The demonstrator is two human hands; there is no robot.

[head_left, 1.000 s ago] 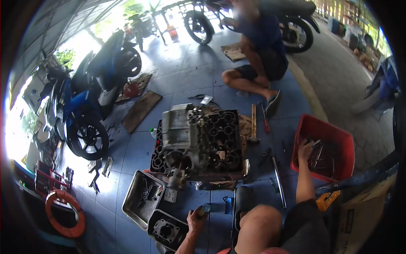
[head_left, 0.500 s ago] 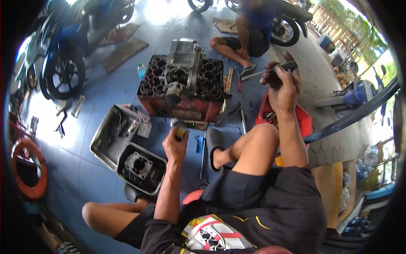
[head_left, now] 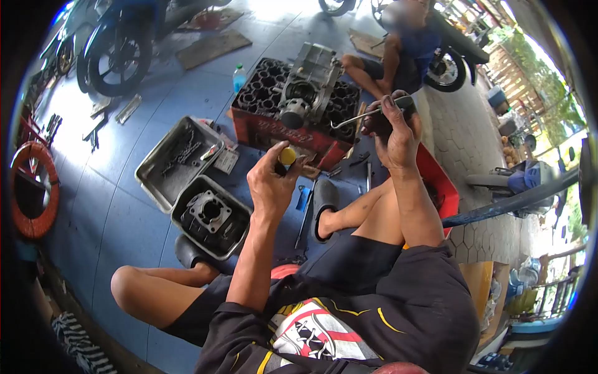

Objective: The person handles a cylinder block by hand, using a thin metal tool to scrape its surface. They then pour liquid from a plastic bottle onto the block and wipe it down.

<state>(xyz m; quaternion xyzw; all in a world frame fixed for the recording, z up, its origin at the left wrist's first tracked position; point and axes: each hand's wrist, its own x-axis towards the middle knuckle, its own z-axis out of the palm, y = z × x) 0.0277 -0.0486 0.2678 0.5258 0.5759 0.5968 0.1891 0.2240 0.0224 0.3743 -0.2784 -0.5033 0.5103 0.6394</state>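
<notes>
My left hand (head_left: 273, 184) is raised in front of the red crate, its fingers closed round a small yellow-topped part (head_left: 287, 156). Higher up and to the right, my right hand (head_left: 398, 134) grips the dark handle of a tool (head_left: 356, 118), whose thin metal shaft points left and ends in a small hook. Behind both hands a metal engine (head_left: 311, 81) rests on the red crate (head_left: 280, 134) with round openings in its top. The hooked end shows in front of the crate's right part, apart from the yellow-topped part.
Two grey trays stand on the left, one with small parts (head_left: 149, 181), one with a cylinder block (head_left: 210, 212). A red bin (head_left: 445, 187) is beside my right forearm. Another person (head_left: 398, 56) sits beyond the crate. Motorcycles, a bottle (head_left: 239, 78) and loose tools surround the area.
The view has shifted. My left hand has risen, and the yellow-topped part shows more clearly. The tool in my right hand is turned so that its hooked tip now shows, nearer my left hand.
</notes>
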